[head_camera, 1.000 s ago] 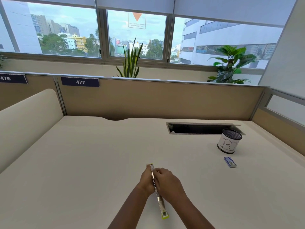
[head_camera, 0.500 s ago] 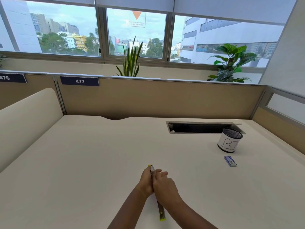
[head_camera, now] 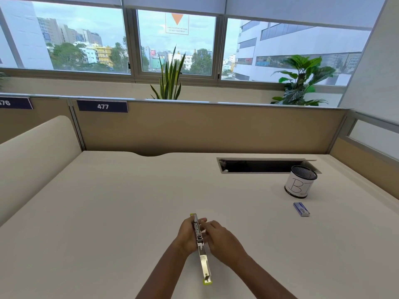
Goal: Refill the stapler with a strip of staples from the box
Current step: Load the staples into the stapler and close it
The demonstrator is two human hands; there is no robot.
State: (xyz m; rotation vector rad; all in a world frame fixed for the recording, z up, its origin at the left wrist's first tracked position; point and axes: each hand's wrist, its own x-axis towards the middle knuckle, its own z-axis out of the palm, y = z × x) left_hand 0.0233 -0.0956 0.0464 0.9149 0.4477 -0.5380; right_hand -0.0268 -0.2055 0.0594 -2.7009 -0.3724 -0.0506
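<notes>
A slim metal stapler (head_camera: 203, 255) with lime-green ends is swung fully open into one long line, low in the middle of the desk. My left hand (head_camera: 186, 235) grips its far half from the left. My right hand (head_camera: 220, 237) rests against the same half from the right, fingertips at the metal channel. The near half sticks out towards me, its green tip just above the desk. The small blue staple box (head_camera: 301, 209) lies shut on the desk far to the right, away from both hands. I cannot make out a staple strip.
A mesh pen cup (head_camera: 300, 181) wrapped in white paper stands behind the staple box. Behind it is a cable slot (head_camera: 257, 166) in the white desk (head_camera: 108, 212). Beige partitions close the back and both sides.
The stapler's near half dipped away half a second ago and has swung back out towards me, its metal inside now showing. Both hands stay around the far half.
</notes>
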